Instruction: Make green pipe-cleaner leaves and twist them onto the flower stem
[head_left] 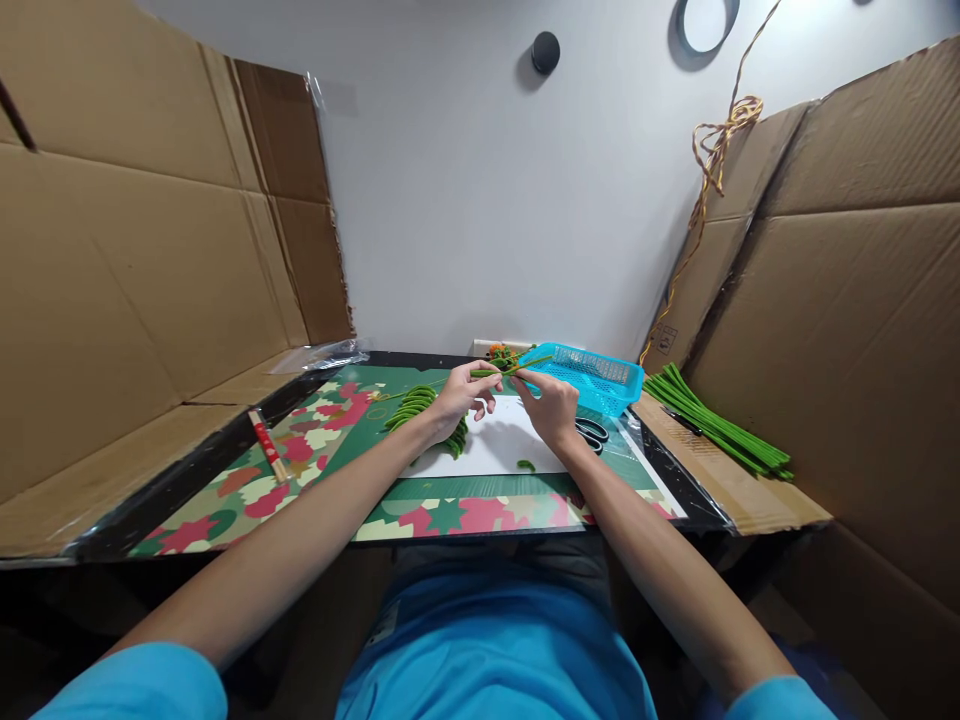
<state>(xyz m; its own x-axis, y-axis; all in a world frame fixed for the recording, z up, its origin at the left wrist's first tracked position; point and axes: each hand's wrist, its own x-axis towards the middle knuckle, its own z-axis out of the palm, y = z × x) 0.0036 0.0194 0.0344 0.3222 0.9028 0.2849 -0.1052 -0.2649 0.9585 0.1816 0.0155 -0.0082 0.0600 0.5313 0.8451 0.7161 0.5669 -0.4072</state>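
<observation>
My left hand [463, 393] and my right hand [553, 408] are raised close together over a white sheet [499, 445]. Between their fingertips runs a thin green pipe cleaner [517, 369], pinched by both hands, one end sticking out up to the right. Beside and partly behind my left hand, a row of curved green pipe-cleaner pieces [412, 403] lies on the mat. One short bent green piece [526, 466] rests on the sheet near its front edge. Dark-handled scissors [592, 433] lie just right of my right wrist, partly hidden by it.
A blue plastic basket [619, 390] stands behind my right hand, with small orange and green items [501, 353] to its left. Long green pipe cleaners [720, 425] lie at right by a black pen-like tool [681, 420]. A red-and-tan stick [268, 446] lies left. Cardboard walls [862, 300] flank the table.
</observation>
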